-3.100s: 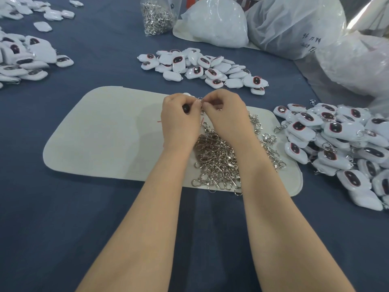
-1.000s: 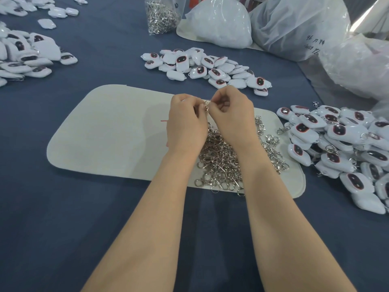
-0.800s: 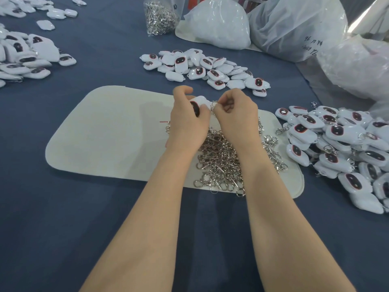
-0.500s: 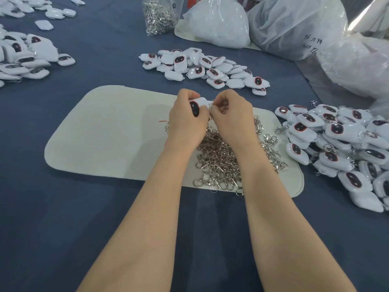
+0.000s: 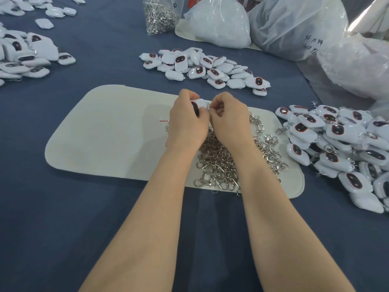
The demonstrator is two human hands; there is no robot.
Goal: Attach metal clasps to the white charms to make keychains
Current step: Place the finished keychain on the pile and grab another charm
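My left hand (image 5: 187,121) grips a white charm (image 5: 199,103) with a dark oval face, held over the cream felt mat (image 5: 109,135). My right hand (image 5: 228,119) pinches a small metal clasp (image 5: 208,106) right at the charm's edge; most of the clasp is hidden by my fingers. Under my wrists a heap of loose metal clasps (image 5: 223,163) lies on the mat. A pile of bare charms (image 5: 202,68) sits beyond the mat. To the right a pile of charms with clasps (image 5: 341,142) spreads over the cloth.
Blue cloth (image 5: 63,228) covers the table. More white charms (image 5: 23,53) lie at the far left. A clear bag of clasps (image 5: 157,15) and several big plastic bags (image 5: 294,26) stand along the back and right.
The charm has turned in my left hand and its dark face now shows. Both hands stay together over the mat, shifting only slightly.
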